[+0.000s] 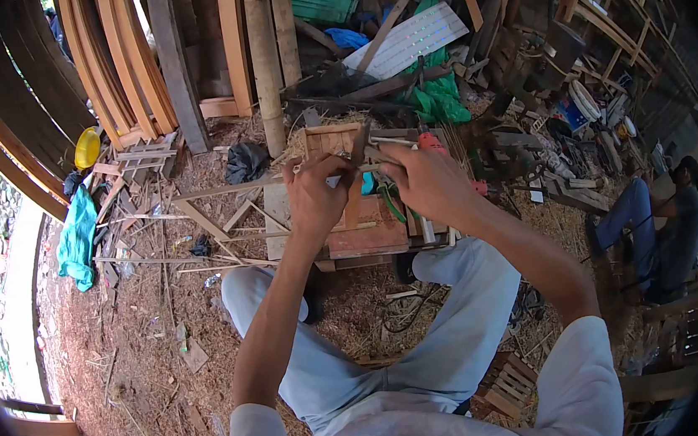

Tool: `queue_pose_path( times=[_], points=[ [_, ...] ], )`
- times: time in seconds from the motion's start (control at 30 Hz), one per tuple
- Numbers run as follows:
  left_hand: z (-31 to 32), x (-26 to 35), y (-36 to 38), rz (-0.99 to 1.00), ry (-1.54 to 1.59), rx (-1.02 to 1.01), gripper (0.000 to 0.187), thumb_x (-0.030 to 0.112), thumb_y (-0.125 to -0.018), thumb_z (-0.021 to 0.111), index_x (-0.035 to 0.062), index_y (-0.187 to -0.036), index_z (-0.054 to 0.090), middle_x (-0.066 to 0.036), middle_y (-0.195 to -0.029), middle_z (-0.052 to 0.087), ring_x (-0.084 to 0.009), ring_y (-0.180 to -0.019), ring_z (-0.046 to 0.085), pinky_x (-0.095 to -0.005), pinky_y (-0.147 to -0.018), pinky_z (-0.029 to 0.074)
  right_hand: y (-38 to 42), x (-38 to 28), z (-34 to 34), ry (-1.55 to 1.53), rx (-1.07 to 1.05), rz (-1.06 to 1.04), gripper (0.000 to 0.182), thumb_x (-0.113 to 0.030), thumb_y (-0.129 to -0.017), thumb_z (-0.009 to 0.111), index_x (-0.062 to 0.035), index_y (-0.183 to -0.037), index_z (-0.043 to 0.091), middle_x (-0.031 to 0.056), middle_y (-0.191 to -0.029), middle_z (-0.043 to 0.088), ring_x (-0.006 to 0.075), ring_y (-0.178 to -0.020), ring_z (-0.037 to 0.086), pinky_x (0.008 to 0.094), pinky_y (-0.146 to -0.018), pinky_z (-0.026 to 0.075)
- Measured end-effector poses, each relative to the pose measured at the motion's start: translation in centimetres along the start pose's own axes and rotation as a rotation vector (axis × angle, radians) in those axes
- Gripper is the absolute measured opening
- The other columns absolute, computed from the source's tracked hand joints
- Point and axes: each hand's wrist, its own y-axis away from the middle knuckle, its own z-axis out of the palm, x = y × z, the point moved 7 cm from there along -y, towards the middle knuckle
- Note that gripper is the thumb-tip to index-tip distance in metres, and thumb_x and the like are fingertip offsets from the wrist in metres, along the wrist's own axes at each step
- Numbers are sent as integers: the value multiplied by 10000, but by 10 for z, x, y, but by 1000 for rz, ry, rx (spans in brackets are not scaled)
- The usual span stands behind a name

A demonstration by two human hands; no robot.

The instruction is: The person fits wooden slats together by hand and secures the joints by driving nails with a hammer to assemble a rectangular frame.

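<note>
My left hand (318,192) is closed, its thumb and fingers pinched on a thin wooden strip (233,189) that runs out to the left. Close beside it, my right hand (424,179) is closed too, fingers curled. Between the fingertips stands a dark, flat tool head (361,143); I cannot tell its exact kind. Both hands are over a low wooden bench with a reddish-brown front (368,240). Behind them lies a small wooden tray (331,139). A red power tool (432,143) is partly hidden by my right hand.
Loose strips (208,223) lie left of the bench, over shavings on the ground. Wooden frames (120,68) lean at the back left. A white slotted panel (408,42) and green sheeting (442,101) lie behind. At the right sits another person (671,225).
</note>
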Motion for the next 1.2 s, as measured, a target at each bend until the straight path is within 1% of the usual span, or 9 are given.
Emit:
queue_pose_path(
  times=[0.07,0.33,0.4,0.53,0.67,0.77,0.87,0.97,1.2],
  points=[
    [1,-2,1,-9,-8,-12,79,188,-794,752,124,-819,713,-11,-798,705,-212,-768,665,-452,-969,303,0,3,4,38,20,-72,305,-228,-970,560,-61,-1224,587,224,-787,638,429,-771,627,501,-654,459],
    [2,-1,-1,0,6,-14,81,178,-790,760,122,-825,714,-6,-810,710,-204,-734,660,-454,-989,293,-1,-1,0,-27,-71,-5,240,-216,-978,537,-54,-1149,582,244,-836,666,417,-772,651,523,-667,491],
    [0,2,0,-25,-48,-38,87,147,-788,767,116,-859,725,-26,-827,742,-170,-821,682,-399,-981,311,0,4,2,-92,-70,46,234,-221,-980,535,-58,-1144,576,245,-834,663,419,-773,650,526,-666,491],
    [0,4,-2,-22,-23,-62,81,136,-789,764,109,-853,722,-22,-823,740,-170,-830,683,-401,-982,310,3,0,-1,-21,-26,-12,274,-221,-976,547,-46,-1185,579,234,-771,655,418,-738,649,515,-643,487],
    [-1,3,1,-1,3,-19,72,174,-802,757,126,-819,706,10,-803,704,-181,-729,658,-436,-972,295,2,5,8,54,-30,-98,283,-213,-972,552,-41,-1193,586,229,-733,649,408,-709,653,503,-616,481],
    [0,3,0,2,7,-15,74,175,-803,756,127,-816,702,12,-805,704,-179,-732,659,-425,-962,295,-1,1,-7,-80,105,-92,253,-203,-970,548,-37,-1157,585,225,-771,659,414,-749,656,513,-627,483],
    [1,-1,3,7,-4,-2,72,173,-805,753,126,-818,700,15,-809,705,-177,-734,659,-418,-956,296,2,3,10,10,-73,-57,256,-177,-959,557,-23,-1161,588,227,-793,665,415,-760,655,517,-636,479],
    [0,2,0,23,-9,-7,59,161,-807,744,126,-824,700,18,-811,707,-174,-737,660,-414,-951,296,2,5,-3,-125,-48,62,277,-180,-979,549,-25,-1207,577,220,-792,628,420,-739,616,500,-635,438],
    [1,3,0,-58,-41,-62,114,99,-819,703,136,-924,725,7,-851,745,-146,-855,679,-401,-965,311,1,15,5,-39,9,-80,329,-187,-980,552,-17,-1261,560,218,-816,655,399,-713,628,491,-644,441]
  ],
)
